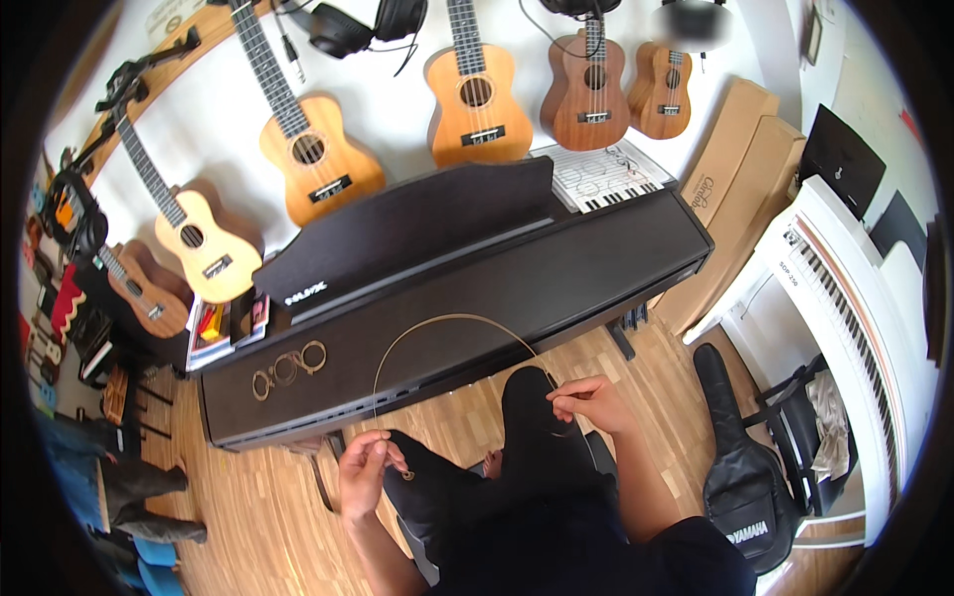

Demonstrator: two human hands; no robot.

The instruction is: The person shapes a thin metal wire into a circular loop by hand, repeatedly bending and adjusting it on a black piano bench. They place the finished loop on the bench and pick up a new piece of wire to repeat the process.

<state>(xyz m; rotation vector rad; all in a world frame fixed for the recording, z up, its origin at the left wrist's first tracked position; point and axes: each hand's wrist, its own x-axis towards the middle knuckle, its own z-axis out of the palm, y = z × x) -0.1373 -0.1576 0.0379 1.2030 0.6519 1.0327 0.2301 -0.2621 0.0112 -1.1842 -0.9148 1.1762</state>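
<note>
A thin bronze-coloured guitar string (459, 317) arches up between my two hands, its bend seen against the closed lid of a dark digital piano (596, 243). My left hand (368, 467) pinches the string above my left thigh, and a small curled end hangs just below those fingers. Over my right knee my right hand (594, 404) pinches the other side of the string between thumb and fingertips. Several coiled strings (286, 370) lie on the piano lid at its left part, apart from both hands.
Several ukuleles, one a light-coloured ukulele (207, 243), hang on the wall behind the piano. A white keyboard (845, 318) and a black gig bag (745, 487) stand at the right, with cardboard boxes (730, 199) behind. At the far left stands another person (129, 487).
</note>
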